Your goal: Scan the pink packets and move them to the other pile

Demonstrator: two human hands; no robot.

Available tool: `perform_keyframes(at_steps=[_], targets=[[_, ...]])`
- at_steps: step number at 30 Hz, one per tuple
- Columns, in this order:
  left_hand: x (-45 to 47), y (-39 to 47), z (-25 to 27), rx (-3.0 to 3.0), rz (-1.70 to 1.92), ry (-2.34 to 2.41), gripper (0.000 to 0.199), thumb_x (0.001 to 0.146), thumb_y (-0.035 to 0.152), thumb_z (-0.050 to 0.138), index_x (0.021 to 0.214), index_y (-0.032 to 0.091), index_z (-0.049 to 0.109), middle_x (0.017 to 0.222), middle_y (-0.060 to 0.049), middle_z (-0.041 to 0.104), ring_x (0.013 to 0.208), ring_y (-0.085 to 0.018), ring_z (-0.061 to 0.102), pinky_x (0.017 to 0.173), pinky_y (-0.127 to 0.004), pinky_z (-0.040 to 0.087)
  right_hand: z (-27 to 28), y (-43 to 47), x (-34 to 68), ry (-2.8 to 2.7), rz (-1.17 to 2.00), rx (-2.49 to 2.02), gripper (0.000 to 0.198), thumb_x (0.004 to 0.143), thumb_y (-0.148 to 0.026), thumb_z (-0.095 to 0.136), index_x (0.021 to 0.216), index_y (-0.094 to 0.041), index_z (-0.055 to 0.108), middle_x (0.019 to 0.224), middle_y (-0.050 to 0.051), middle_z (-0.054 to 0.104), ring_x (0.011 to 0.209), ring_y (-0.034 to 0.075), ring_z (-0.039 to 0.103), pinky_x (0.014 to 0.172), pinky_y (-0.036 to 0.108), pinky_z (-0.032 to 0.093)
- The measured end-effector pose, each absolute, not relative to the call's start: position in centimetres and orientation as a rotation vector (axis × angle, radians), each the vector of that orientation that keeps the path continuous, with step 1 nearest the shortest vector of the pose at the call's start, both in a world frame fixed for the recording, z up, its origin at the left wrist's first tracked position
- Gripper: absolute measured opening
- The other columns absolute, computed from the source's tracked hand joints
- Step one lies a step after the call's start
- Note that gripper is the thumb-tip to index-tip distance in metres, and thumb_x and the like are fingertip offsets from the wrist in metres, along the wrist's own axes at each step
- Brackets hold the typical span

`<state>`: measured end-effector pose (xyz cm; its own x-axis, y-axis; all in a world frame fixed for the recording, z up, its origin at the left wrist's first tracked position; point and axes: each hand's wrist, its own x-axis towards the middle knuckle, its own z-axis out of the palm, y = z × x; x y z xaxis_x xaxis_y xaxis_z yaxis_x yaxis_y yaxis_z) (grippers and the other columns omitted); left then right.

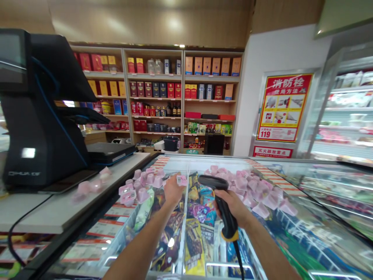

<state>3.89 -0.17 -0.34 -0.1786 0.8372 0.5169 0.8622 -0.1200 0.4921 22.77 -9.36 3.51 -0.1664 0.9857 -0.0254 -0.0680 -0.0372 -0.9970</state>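
Note:
My left hand is closed on a small pink cup, whose white barcode label faces to the right. My right hand grips the handle of a black and yellow barcode scanner. The scanner head points left toward the cup, a short gap apart, and its cable hangs down toward me. Both hands are over the glass top of a chest freezer. A pile of pink cups lies on the glass to the right of the scanner. A smaller group of pink cups lies left of my left hand.
Packaged ice creams show through the freezer glass. On the left, a counter bears a black checkout terminal and several pink cups. Behind stand shelves of boxed goods. A lit display fridge is at right.

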Motion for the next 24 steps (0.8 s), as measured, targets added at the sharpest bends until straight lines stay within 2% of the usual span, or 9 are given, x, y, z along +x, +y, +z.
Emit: perform_keyframes(at_steps=[4, 8, 13, 18, 21, 24], targets=[[2.8, -0.5, -1.0, -1.928, -1.052, -2.103, 0.04, 0.065, 0.019, 0.048, 0.105, 0.022, 0.047, 0.097, -0.006, 0.058, 0.093, -0.023, 0.047, 0.077, -0.034, 0.032, 3.3, -9.1, 23.1, -1.24, 1.382, -1.076, 0.026, 0.064, -0.04, 0.048, 0.064, -0.014, 0.049, 0.045, -0.001, 0.052, 0.034, 0.008, 0.044, 0.033, 0.02, 0.035], [1.0, -1.0, -1.3, -1.91, -0.94, -2.106, 0.031, 0.065, 0.015, 0.046, 0.094, 0.023, 0.054, 0.096, -0.006, 0.055, 0.097, -0.024, 0.043, 0.08, -0.037, 0.029, 3.0, -8.9, 23.4, -1.238, 1.396, -1.076, 0.027, 0.064, -0.041, 0.049, 0.066, -0.014, 0.05, 0.047, -0.001, 0.053, 0.035, 0.009, 0.045, 0.033, 0.02, 0.036], [-1.5, -1.8, -1.1, -1.871, -0.926, -2.114, 0.033, 0.066, 0.01, 0.042, 0.095, 0.021, 0.054, 0.103, -0.008, 0.05, 0.101, -0.026, 0.039, 0.081, -0.039, 0.029, 2.6, -8.5, 23.8, -1.216, 1.398, -1.068, 0.027, 0.065, -0.042, 0.049, 0.068, -0.015, 0.049, 0.048, -0.001, 0.053, 0.037, 0.009, 0.047, 0.034, 0.02, 0.037], [-3.2, -2.8, -0.9, -1.878, -1.041, -2.155, 0.031, 0.063, 0.004, 0.041, 0.088, 0.014, 0.056, 0.11, -0.013, 0.045, 0.107, -0.03, 0.034, 0.084, -0.043, 0.026, 1.9, -7.6, 24.0, -1.153, 1.388, -1.031, 0.027, 0.065, -0.042, 0.05, 0.071, -0.016, 0.049, 0.048, -0.002, 0.053, 0.036, 0.009, 0.047, 0.033, 0.021, 0.036], [-3.6, -3.4, -0.6, -1.921, -1.194, -2.162, 0.039, 0.058, 0.001, 0.044, 0.093, 0.014, 0.054, 0.119, -0.012, 0.039, 0.114, -0.031, 0.026, 0.09, -0.045, 0.02, 2.1, -7.4, 23.3, -1.099, 1.357, -1.043, 0.026, 0.064, -0.041, 0.051, 0.069, -0.016, 0.048, 0.046, -0.003, 0.052, 0.035, 0.009, 0.046, 0.033, 0.022, 0.037], [-3.0, -4.2, 0.1, -2.008, -1.42, -2.145, 0.045, 0.058, 0.003, 0.046, 0.101, 0.016, 0.05, 0.126, -0.01, 0.032, 0.119, -0.028, 0.018, 0.094, -0.043, 0.017, 2.7, -7.3, 21.6, -1.053, 1.32, -1.066, 0.024, 0.063, -0.039, 0.051, 0.068, -0.016, 0.048, 0.045, -0.003, 0.051, 0.035, 0.009, 0.046, 0.033, 0.021, 0.036]])
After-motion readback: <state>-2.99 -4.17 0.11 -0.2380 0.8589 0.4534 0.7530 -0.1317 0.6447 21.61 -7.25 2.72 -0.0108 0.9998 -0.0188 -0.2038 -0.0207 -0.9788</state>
